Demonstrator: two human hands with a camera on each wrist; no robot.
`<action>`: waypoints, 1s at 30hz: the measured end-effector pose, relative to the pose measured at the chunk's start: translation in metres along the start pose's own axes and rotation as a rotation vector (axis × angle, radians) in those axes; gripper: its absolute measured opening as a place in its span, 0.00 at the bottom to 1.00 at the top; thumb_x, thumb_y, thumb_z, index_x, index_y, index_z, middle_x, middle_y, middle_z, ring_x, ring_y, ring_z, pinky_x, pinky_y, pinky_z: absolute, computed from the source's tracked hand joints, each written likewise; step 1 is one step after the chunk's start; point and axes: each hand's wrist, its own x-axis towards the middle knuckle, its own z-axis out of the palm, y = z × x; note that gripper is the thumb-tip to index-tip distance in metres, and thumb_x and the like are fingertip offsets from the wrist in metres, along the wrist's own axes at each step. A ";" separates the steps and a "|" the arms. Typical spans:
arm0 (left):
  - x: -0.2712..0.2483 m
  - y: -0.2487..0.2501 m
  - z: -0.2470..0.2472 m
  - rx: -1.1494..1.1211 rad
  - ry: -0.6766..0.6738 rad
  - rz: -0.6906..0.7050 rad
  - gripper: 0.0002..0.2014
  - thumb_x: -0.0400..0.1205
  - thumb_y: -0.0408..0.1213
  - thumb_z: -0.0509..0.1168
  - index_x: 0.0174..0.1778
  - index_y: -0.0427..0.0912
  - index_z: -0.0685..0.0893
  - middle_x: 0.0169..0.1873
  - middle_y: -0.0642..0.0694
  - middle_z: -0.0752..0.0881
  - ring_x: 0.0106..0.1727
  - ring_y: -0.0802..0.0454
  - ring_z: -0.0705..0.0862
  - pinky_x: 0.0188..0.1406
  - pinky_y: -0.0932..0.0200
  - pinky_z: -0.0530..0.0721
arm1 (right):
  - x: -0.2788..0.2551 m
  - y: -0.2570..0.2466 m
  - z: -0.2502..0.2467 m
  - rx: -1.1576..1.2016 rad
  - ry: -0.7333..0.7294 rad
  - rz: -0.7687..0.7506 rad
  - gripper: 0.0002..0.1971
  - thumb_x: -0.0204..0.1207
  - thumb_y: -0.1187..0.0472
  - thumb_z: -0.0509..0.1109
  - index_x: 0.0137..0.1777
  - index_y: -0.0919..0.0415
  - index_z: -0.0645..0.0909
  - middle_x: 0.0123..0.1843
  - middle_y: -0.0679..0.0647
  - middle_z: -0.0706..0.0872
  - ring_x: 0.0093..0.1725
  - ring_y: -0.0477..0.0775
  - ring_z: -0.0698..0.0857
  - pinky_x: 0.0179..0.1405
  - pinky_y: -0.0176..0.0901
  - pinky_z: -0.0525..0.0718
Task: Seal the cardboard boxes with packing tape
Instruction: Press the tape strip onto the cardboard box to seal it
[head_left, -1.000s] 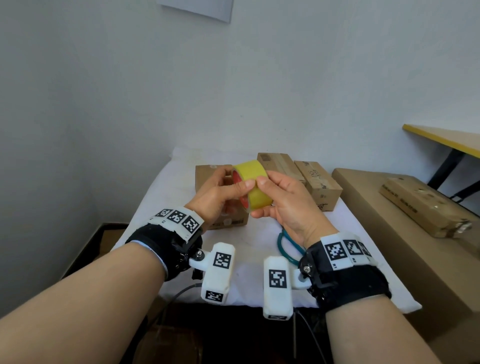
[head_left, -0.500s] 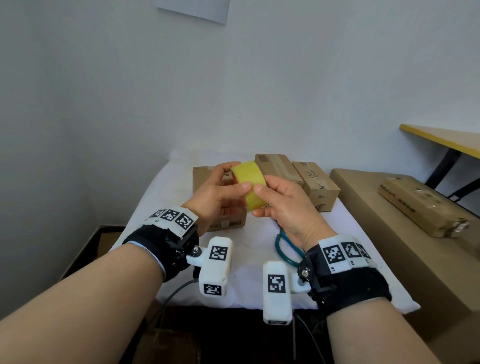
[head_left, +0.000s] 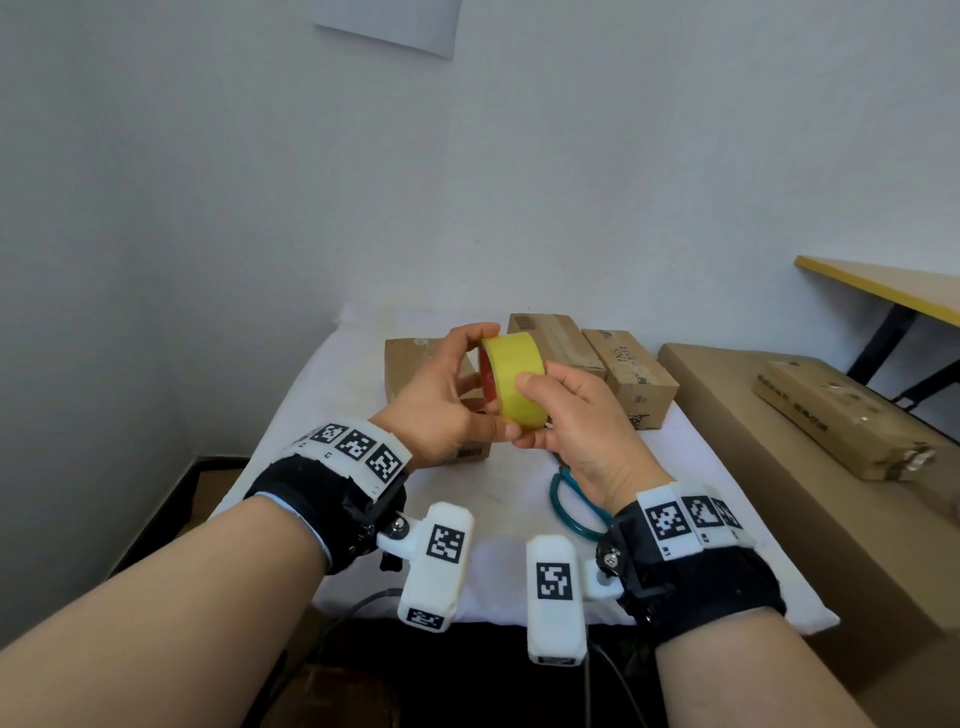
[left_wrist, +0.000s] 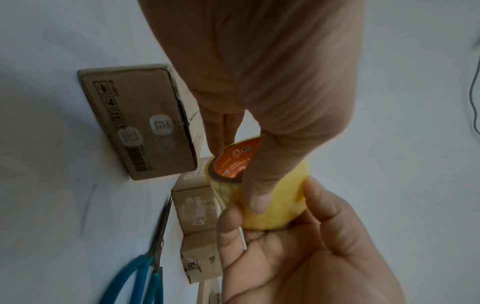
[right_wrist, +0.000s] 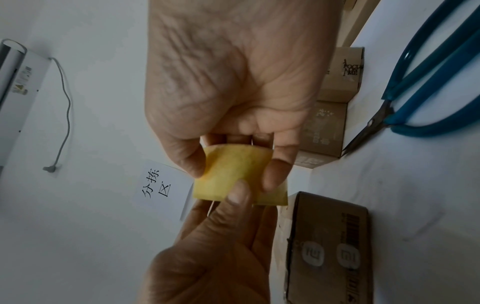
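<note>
Both hands are up off the worktop (head_left: 291, 415): left hand (head_left: 436, 400) and right hand (head_left: 582, 415) each gripping the yellow tape roll (head_left: 514, 379) above the boxes (head_left: 628, 374).

White-covered table (head_left: 322, 415) with cardboard boxes (head_left: 631, 376), scissors (head_left: 569, 512)

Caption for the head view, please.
Both hands, left hand and right hand, hold a yellow tape roll above three cardboard boxes; teal scissors lie nearby.
</note>
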 end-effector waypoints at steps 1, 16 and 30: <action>0.000 0.000 -0.001 -0.004 0.011 -0.003 0.46 0.64 0.28 0.80 0.77 0.53 0.69 0.74 0.51 0.74 0.71 0.46 0.81 0.60 0.42 0.89 | 0.000 0.000 0.000 -0.001 0.005 -0.004 0.09 0.87 0.61 0.66 0.56 0.59 0.89 0.49 0.63 0.93 0.45 0.53 0.90 0.40 0.45 0.87; -0.005 0.007 -0.007 -0.108 0.075 -0.088 0.38 0.68 0.30 0.80 0.73 0.48 0.73 0.70 0.46 0.79 0.63 0.40 0.87 0.52 0.43 0.91 | 0.002 0.000 0.004 -0.065 0.021 -0.054 0.08 0.79 0.55 0.70 0.48 0.53 0.91 0.47 0.55 0.91 0.47 0.52 0.89 0.45 0.50 0.87; -0.006 0.001 -0.006 -0.020 0.060 -0.054 0.41 0.74 0.38 0.80 0.79 0.52 0.66 0.74 0.50 0.75 0.68 0.49 0.84 0.60 0.48 0.88 | 0.002 -0.001 0.008 -0.104 0.021 -0.027 0.18 0.83 0.60 0.68 0.34 0.44 0.90 0.39 0.49 0.90 0.46 0.51 0.88 0.50 0.54 0.88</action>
